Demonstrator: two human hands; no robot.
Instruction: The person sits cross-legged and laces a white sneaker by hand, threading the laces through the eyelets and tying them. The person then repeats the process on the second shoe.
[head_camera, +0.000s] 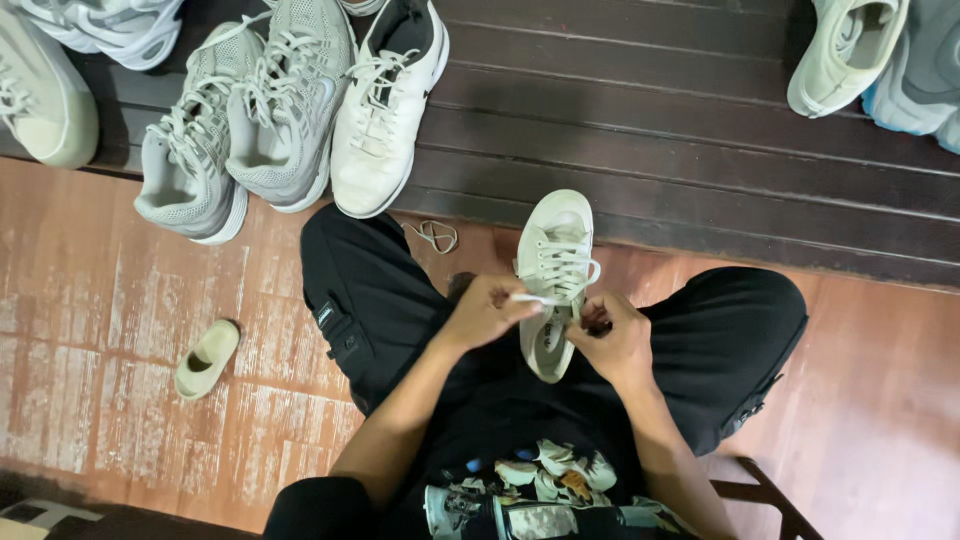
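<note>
My left hand (487, 308) has its fingers pinched narrow on a white lace end (528, 298). My right hand (612, 335) is curled tight; what it grips I cannot tell, though it touches the laces. Between both sets of fingers, resting on my lap, sits the cream sneaker (555, 265), toe pointing away. Beyond my left fingers, three grey and white sneakers (290, 100) stand on the dark step (650, 110). Well left lies a small pale insert (206, 358).

The pale sneaker's heel (549, 362) hides between both hands.
</note>
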